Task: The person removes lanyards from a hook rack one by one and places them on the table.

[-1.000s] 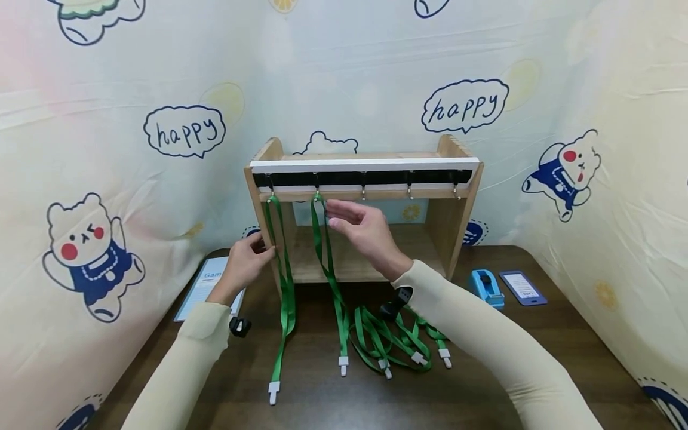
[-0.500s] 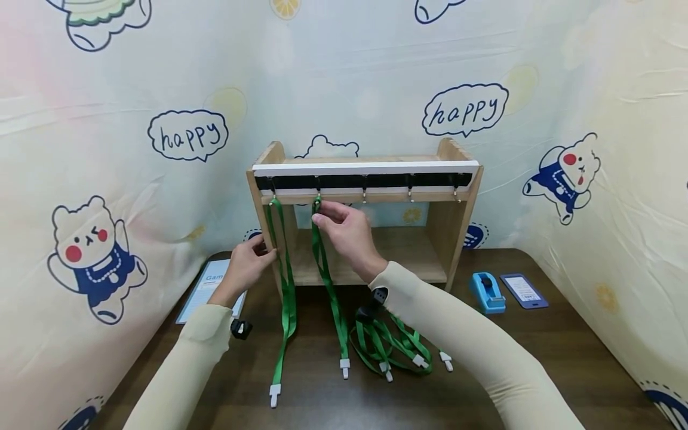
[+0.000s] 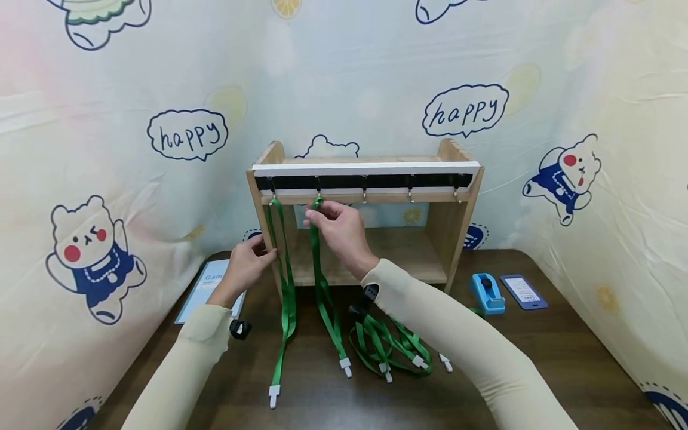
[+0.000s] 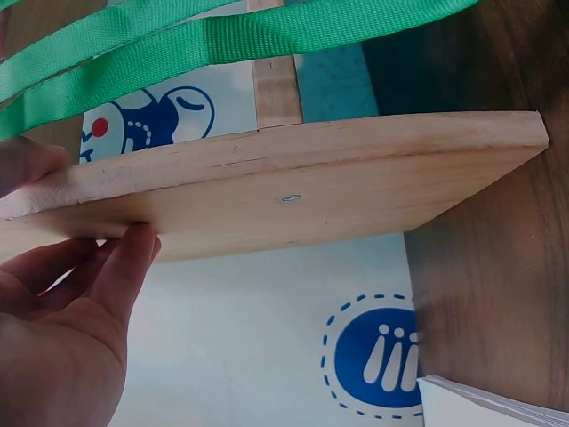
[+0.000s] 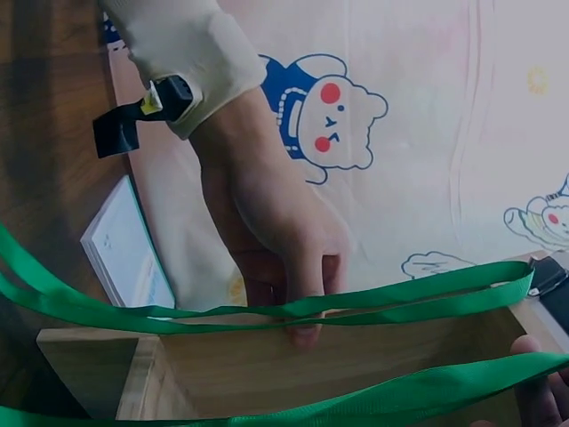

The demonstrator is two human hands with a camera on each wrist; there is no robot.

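Observation:
My left hand point(image 3: 249, 263) grips the left side panel point(image 4: 356, 182) of a small wooden shelf, thumb on the front edge and fingers on the outer face. Beside it a green lanyard point(image 3: 288, 292) hangs from the leftmost hook, its white clip point(image 3: 274, 394) low over the table. From the second hook hangs another green lanyard point(image 3: 318, 269). My right hand point(image 3: 345, 233) pinches that strap near its top, just below the hook. In the right wrist view only the fingertips point(image 5: 533, 391) show, at the lower right corner by the strap.
Further right along the rail are bare hooks point(image 3: 411, 194). More green lanyards point(image 3: 392, 346) lie heaped on the table under my right forearm. A blue tape dispenser point(image 3: 488, 294) and a dark blue card holder point(image 3: 524, 291) lie at right, a white booklet point(image 3: 209, 280) at left.
My right hand has moved left from beside the second lanyard and now pinches its strap. That lanyard's clip has tilted and shifted slightly right. The left hand keeps its place on the panel.

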